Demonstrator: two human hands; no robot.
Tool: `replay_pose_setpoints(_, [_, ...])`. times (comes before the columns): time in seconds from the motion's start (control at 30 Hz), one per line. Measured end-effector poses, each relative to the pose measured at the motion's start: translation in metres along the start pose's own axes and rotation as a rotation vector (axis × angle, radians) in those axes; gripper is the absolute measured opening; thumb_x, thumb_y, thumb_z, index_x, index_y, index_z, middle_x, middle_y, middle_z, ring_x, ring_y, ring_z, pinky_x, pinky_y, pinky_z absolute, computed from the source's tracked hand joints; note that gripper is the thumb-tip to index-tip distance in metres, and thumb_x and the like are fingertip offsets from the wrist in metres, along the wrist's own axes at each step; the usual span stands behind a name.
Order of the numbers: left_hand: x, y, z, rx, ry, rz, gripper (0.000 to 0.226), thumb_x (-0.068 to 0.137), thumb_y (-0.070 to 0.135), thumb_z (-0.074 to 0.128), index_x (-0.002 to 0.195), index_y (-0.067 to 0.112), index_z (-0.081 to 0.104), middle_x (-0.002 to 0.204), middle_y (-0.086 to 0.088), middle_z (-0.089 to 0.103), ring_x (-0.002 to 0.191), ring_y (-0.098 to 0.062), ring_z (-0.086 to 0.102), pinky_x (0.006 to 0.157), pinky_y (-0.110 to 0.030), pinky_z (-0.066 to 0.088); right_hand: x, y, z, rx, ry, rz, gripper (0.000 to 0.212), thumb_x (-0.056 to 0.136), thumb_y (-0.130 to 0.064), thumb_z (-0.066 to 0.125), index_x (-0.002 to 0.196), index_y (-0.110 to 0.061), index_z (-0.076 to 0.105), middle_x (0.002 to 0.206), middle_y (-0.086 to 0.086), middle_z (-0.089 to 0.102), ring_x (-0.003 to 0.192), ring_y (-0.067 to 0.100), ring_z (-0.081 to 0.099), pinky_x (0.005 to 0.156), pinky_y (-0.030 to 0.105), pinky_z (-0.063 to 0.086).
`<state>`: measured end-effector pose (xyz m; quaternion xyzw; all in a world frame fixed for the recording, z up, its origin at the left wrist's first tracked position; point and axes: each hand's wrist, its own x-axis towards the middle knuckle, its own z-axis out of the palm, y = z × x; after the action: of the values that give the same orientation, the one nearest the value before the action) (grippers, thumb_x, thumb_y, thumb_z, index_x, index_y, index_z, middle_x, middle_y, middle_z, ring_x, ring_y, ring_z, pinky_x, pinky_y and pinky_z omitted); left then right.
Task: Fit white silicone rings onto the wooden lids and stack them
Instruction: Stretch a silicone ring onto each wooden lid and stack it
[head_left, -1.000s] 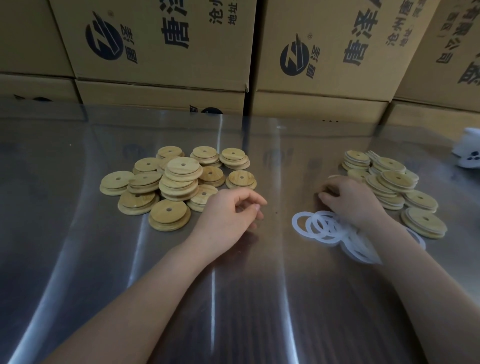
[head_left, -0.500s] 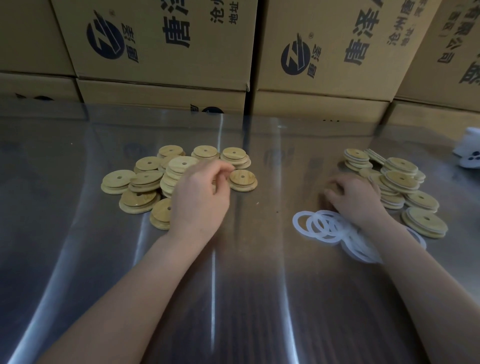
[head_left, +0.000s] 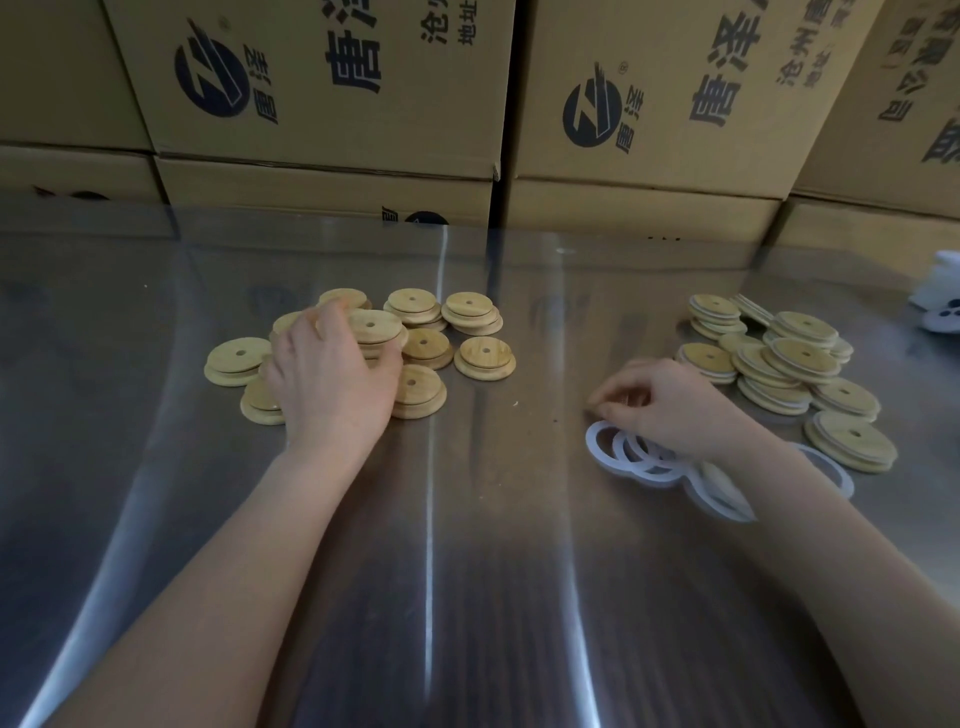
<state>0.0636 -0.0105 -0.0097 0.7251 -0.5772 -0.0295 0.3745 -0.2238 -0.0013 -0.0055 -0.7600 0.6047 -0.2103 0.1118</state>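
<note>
A heap of bare wooden lids (head_left: 483, 357) with centre holes lies left of centre on the steel table. My left hand (head_left: 332, 379) rests on top of this heap, its fingers curled around the top lid (head_left: 375, 326) of a small stack. At the right lies a loose pile of white silicone rings (head_left: 631, 453). My right hand (head_left: 670, 402) sits over these rings, fingertips pinched at the ring pile's far edge; whether a ring is held I cannot tell. Behind it stand stacks of ringed lids (head_left: 795, 358).
Printed cardboard boxes (head_left: 332, 104) form a wall along the table's far edge. A white object (head_left: 943, 299) sits at the far right edge. The steel tabletop (head_left: 467, 571) stretches shiny between my forearms.
My left hand moved from the table's middle up and left onto the bare lid heap and closed on a lid. My right hand shifted from the ringed stacks toward the rings.
</note>
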Motion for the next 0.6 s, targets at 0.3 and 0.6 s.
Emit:
replay_pose_setpoints(0.3, [0.0027,-0.0059,0.0067,-0.002,-0.006,-0.002,0.059,0.090,0.049,0.059,0.133,0.014,0.043,0.130,-0.017,0.057,0.128,-0.040,0.042,0.107,-0.051,0.025,-0.0014,-0.0028,-0.0009,-0.014,-0.083,-0.010,0.020,0.076,-0.018,0.076,0.070,-0.036,0.069,0.077,-0.010,0.063,0.069,-0.008,0.056,0.064,0.007,0.041])
replay_pose_setpoints(0.6, [0.0050,-0.0067,0.0078,-0.077,0.083,0.104,0.059,0.081,0.044,0.074,0.130,0.021,0.052,0.125,-0.007,0.059,0.122,-0.033,0.049,0.103,-0.049,0.030,-0.0010,-0.0052,-0.0017,-0.015,-0.084,-0.014,0.020,0.083,-0.012,0.074,0.071,-0.027,0.067,0.081,-0.009,0.062,0.068,-0.005,0.055,0.065,0.008,0.041])
